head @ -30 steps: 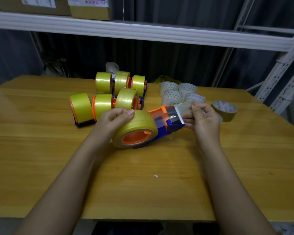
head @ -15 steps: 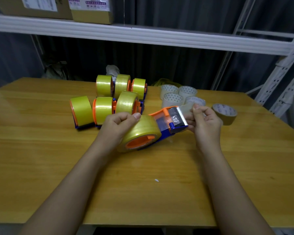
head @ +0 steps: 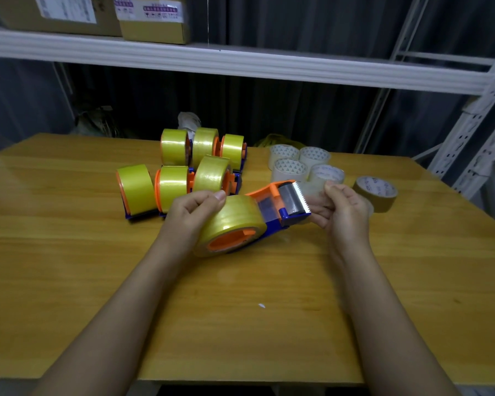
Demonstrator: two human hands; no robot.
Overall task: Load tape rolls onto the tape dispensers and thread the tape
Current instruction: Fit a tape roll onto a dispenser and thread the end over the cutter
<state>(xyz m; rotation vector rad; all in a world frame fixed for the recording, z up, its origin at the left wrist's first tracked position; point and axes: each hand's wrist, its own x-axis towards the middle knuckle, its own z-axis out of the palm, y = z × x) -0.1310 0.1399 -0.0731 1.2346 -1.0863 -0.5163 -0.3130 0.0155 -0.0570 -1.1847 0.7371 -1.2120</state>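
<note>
Lifted and tilted since a second ago, the tape dispenser (head: pixel 272 207) now points its serrated blade (head: pixel 300 195) up toward the right hand (head: pixel 340 212), just above the wooden table (head: pixel 69 252). The left hand (head: pixel 192 212) curls round the mounted tape roll (head: pixel 232 221). Right-hand fingers pinch the clear tape end (head: pixel 312 192) just beyond the blade, in line with the dispenser's long axis.

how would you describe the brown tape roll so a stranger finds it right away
Start at the wooden table and go to its far right side, past the person's right hand. The brown tape roll lies flat there, just right of the cluster of clear rolls. It is the only brown roll; the others are clear or yellow.
</note>
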